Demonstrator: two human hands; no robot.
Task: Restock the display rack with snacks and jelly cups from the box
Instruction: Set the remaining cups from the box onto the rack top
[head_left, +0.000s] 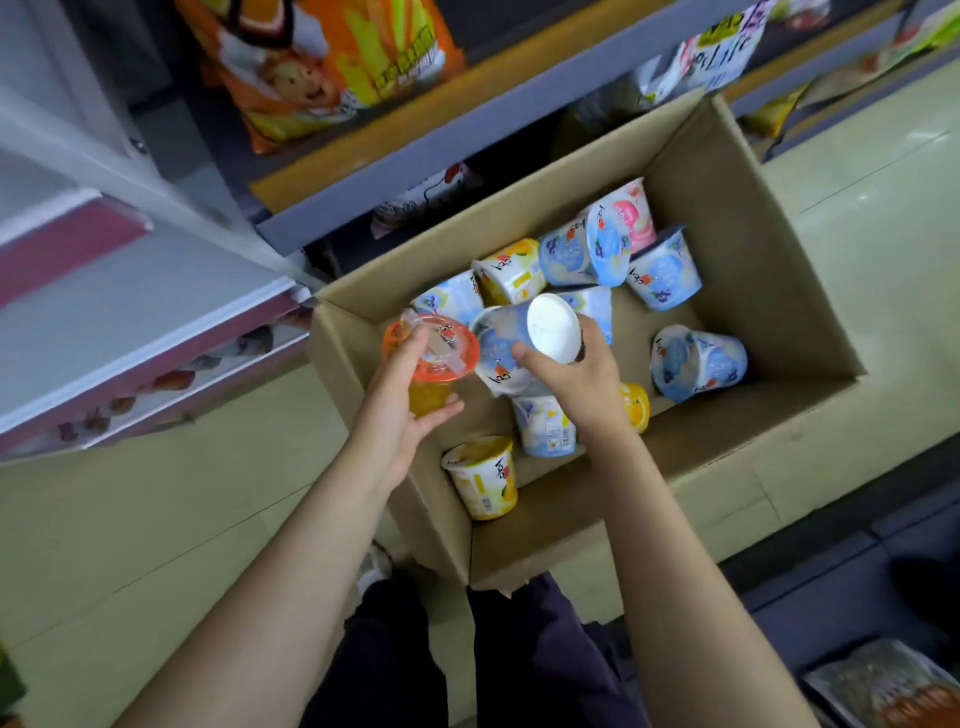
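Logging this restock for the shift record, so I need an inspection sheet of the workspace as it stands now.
Surface: pale floor, box standing on it.
Job's things: open cardboard box holding blue, yellow and pink jelly cups, mostly tipped over; display rack behind the box.
Clutter: orange snack bag on the rack.
Hands: left hand grips an orange-lidded cup; right hand grips a blue cup, base up.
Cables: nothing seen.
Surroundings: white-and-pink shelves at left.
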